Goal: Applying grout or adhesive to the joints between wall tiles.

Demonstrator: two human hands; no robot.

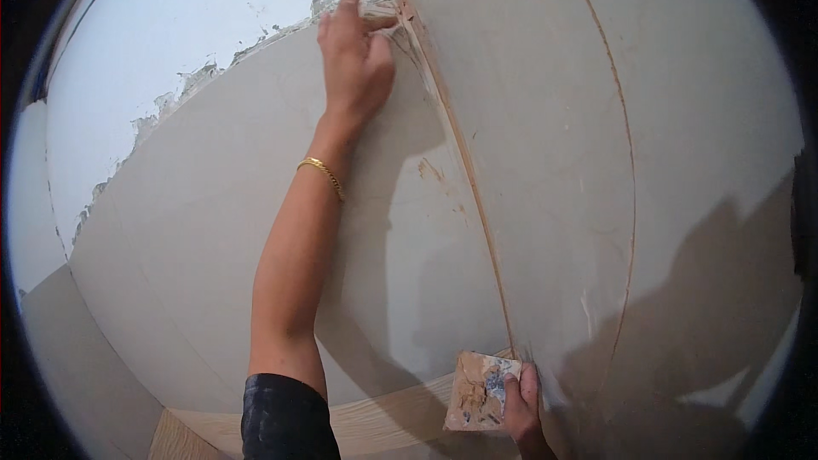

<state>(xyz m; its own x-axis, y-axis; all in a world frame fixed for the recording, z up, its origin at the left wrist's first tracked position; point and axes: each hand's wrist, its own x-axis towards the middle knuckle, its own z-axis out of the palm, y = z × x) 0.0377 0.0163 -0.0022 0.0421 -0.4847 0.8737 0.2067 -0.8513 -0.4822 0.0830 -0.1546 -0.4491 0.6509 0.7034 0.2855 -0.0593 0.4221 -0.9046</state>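
Along the upper left, a white surface point(162, 43) meets the grey wall point(196, 230) at a ragged, chipped edge, with open wall left of the raised forearm. Blurred, the left hand point(356, 60) reaches up near the top of a brown seam point(469, 166), one finger pointing up, another rightward; whether it grips anything I cannot tell. Lower down, near the seam's bottom end, a small paste-smeared board point(471, 392) sits clamped in the right hand point(521, 400), thumb across its face, that forearm rising from the lower edge
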